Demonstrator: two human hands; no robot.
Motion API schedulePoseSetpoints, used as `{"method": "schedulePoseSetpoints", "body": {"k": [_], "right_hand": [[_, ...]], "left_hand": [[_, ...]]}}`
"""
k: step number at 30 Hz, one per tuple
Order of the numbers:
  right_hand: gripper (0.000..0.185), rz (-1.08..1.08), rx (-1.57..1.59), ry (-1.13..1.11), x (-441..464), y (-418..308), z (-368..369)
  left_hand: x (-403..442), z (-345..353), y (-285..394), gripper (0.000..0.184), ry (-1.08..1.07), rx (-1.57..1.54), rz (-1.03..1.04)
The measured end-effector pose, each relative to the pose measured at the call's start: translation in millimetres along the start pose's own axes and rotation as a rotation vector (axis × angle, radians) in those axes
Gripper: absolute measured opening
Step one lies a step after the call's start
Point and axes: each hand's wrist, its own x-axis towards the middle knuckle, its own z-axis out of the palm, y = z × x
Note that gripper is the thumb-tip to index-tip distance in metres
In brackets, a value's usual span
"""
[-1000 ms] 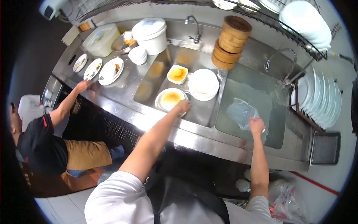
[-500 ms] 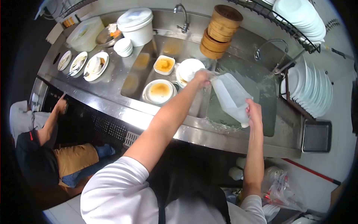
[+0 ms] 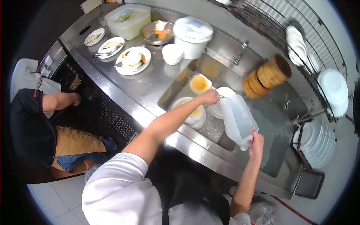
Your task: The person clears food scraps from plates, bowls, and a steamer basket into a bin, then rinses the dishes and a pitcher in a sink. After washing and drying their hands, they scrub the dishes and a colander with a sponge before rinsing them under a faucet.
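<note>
A translucent plastic container (image 3: 238,118) is held tilted over the divider between the two sink basins. My right hand (image 3: 256,144) grips its lower right end. My left hand (image 3: 209,97) is closed at its upper left edge, near a thin shiny piece I cannot make out. Below it in the left basin are white plates (image 3: 193,112), a square bowl with orange residue (image 3: 200,83) and a stack of round white dishes (image 3: 226,92). Greyish water (image 3: 272,131) fills the right basin.
Bamboo steamers (image 3: 268,77) stand behind the basins. A white bucket (image 3: 193,35), white bowls (image 3: 172,53), a metal bowl (image 3: 156,33) and dirty plates (image 3: 133,60) line the left counter. Racked plates (image 3: 317,144) are at right. A co-worker (image 3: 30,127) stands at left.
The container has come up out of the water and now hangs over the divider. My left hand has moved from the plates to the container. The camera view has turned.
</note>
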Motion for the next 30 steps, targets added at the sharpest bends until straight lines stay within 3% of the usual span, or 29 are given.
{"method": "schedulePoseSetpoints", "body": {"k": [2, 4, 5, 7, 8, 9, 10, 13, 14, 17, 21, 23, 25, 27, 30], "right_hand": [[0.016, 0.04, 0.12, -0.03, 4.2, 12.7, 39.0], [0.013, 0.068, 0.235, -0.056, 4.7, 29.4, 82.3], [0.012, 0.07, 0.265, -0.078, 5.2, 41.0, 97.6], [0.011, 0.058, 0.34, -0.115, 10.4, 55.5, 129.4], [0.014, 0.083, 0.33, -0.106, 5.9, 50.2, 150.2], [0.012, 0.097, 0.337, -0.074, 5.3, 50.0, 166.3], [0.011, 0.109, 0.348, -0.042, 4.3, 52.4, 179.0], [0.012, 0.109, 0.418, 0.051, 2.4, 58.5, 196.5], [0.014, 0.103, 0.447, 0.081, 3.1, 59.9, 196.4], [0.026, 0.105, 0.478, 0.191, -6.7, 51.5, 178.9], [0.02, 0.027, 0.521, 0.302, -9.5, 28.3, 148.6], [0.017, -0.035, 0.561, 0.133, 3.9, 48.8, 90.6], [0.022, -0.039, 0.519, 0.464, 13.1, 48.7, 72.1], [0.025, -0.034, 0.447, 0.442, 13.3, 43.0, 45.1], [0.031, -0.019, 0.497, 0.733, 26.0, 50.1, 11.2]], "left_hand": [[-36.7, -66.6, -29.2, 0.02, 0.204, 0.215, 0.308], [-72.2, -145.2, -53.6, 0.019, 0.355, 0.243, 0.261], [-95.6, -183.0, -50.4, 0.019, 0.432, 0.205, 0.062], [-113.2, -254.1, -96.0, 0.017, 0.788, 0.333, 0.182], [-128.8, -287.6, -97.9, 0.017, 0.868, 0.388, 0.072], [-136.9, -319.9, -111.3, 0.017, 0.913, 0.524, 0.093], [-147.6, -342.5, -114.7, 0.018, 0.885, 0.613, 0.047], [-153.7, -385.1, -162.1, 0.048, 0.603, 0.891, 0.19], [-154.4, -394.8, -174.5, 0.061, 0.454, 0.89, 0.143], [-153.4, -399.3, -175.6, 0.061, 0.448, 0.757, 0.095], [-158.4, -397.4, -192.4, 0.052, 0.438, 1.03, 0.258], [-157.4, -401.0, -190.0, 0.046, 0.402, 1.049, 0.293], [-151.4, -403.4, -184.5, 0.042, 0.346, 1.043, 0.238], [-147.8, -402.8, -181.8, 0.04, 0.312, 1.005, 0.224], [-138.3, -401.8, -182.0, 0.038, 0.332, 0.91, 0.284]]}}
